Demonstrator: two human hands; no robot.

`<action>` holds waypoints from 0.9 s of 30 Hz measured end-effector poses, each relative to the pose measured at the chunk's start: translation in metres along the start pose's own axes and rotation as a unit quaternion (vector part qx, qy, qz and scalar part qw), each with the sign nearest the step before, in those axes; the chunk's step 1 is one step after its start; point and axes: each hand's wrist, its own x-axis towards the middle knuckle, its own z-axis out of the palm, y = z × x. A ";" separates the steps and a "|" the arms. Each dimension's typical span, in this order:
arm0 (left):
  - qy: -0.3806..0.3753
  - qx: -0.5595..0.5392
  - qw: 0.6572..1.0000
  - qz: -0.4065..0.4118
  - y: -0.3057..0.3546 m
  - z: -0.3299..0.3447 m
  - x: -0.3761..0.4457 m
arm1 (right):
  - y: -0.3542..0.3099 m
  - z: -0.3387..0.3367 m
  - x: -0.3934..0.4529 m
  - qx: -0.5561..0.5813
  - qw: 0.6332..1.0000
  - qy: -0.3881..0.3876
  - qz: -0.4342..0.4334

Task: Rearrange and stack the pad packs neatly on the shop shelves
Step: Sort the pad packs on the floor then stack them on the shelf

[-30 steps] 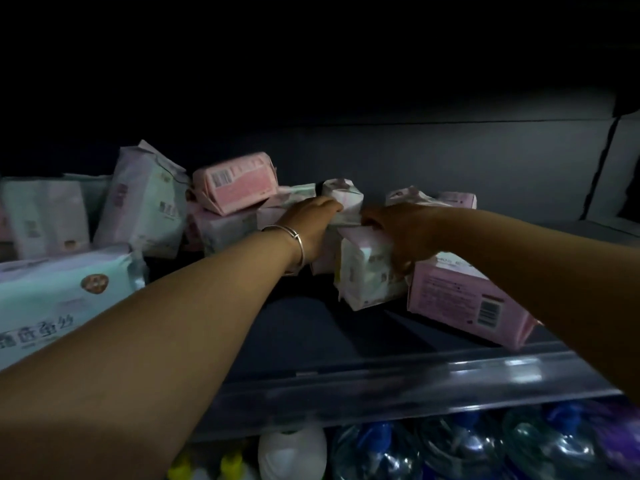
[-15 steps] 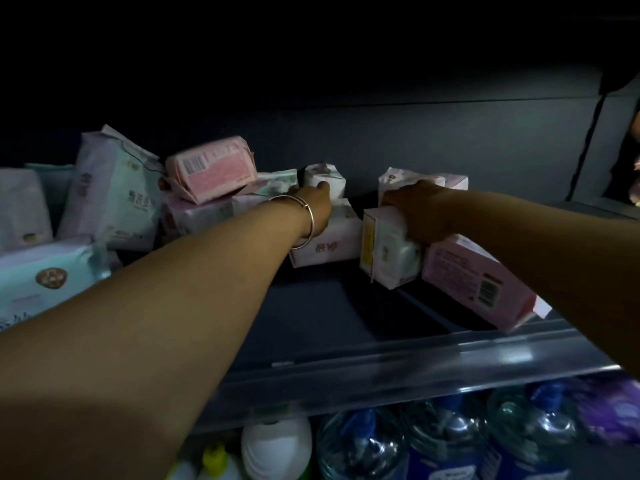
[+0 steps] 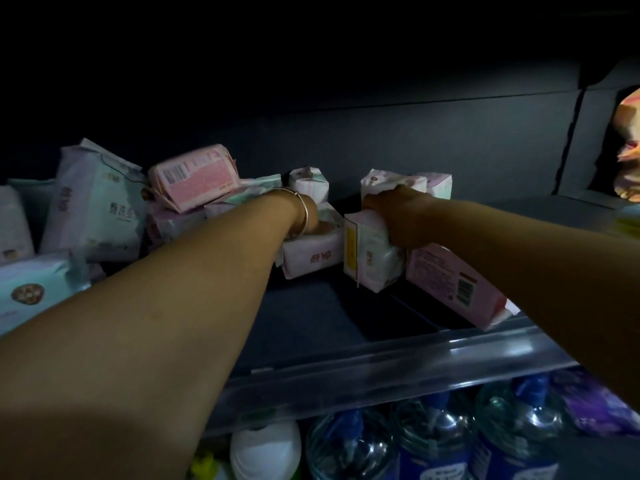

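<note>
Here both arms reach into a dim shelf (image 3: pixel 304 323) holding loose pad packs.

Left hand (image 3: pixel 317 221): mostly hidden behind its own wrist, which carries a thin metal bangle (image 3: pixel 301 211). It rests on top of a pink-white pack (image 3: pixel 311 254) lying flat near the middle of the shelf. Grip state: cannot tell whether the fingers curl round the pack or only press on it.

Right hand (image 3: pixel 401 216): fingers curled over the top of a white pack with a yellow side label (image 3: pixel 372 258); grip clenched on that pack. The pack stands upright, just beside the pink-white pack and touching or nearly touching it.

Right of the held pack, under the right forearm, a pink pack with a barcode (image 3: pixel 457 285) lies flat, its near corner at the shelf's front edge. Behind the right hand, a white pack with pink print (image 3: pixel 391 180) stands against the back wall. Behind the left wrist stands a small white pack (image 3: pixel 308 183).

Left side: untidy heap. A pink barcode pack (image 3: pixel 194 176) sits tilted on top of others; a tall white-and-green pack (image 3: pixel 97 206) leans beside it; a pale green pack with a round emblem (image 3: pixel 31 289) lies at the front left.

A clear plastic rail (image 3: pixel 381 368) runs along the shelf front. Below it: blue-capped clear bottles (image 3: pixel 433 441) and a white bottle (image 3: pixel 265 452).
</note>
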 end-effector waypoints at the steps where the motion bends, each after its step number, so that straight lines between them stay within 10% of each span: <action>1: -0.013 -0.005 1.000 0.006 0.002 -0.004 -0.004 | 0.001 0.000 0.000 0.006 1.000 0.004 0.000; 16: 0.020 -0.218 0.976 -0.007 -0.011 -0.010 -0.035 | -0.014 -0.008 -0.015 -0.028 0.999 0.021 0.028; 27: 0.047 -0.146 0.986 -0.073 -0.050 -0.033 -0.110 | -0.064 -0.033 -0.042 -0.018 0.997 0.078 -0.008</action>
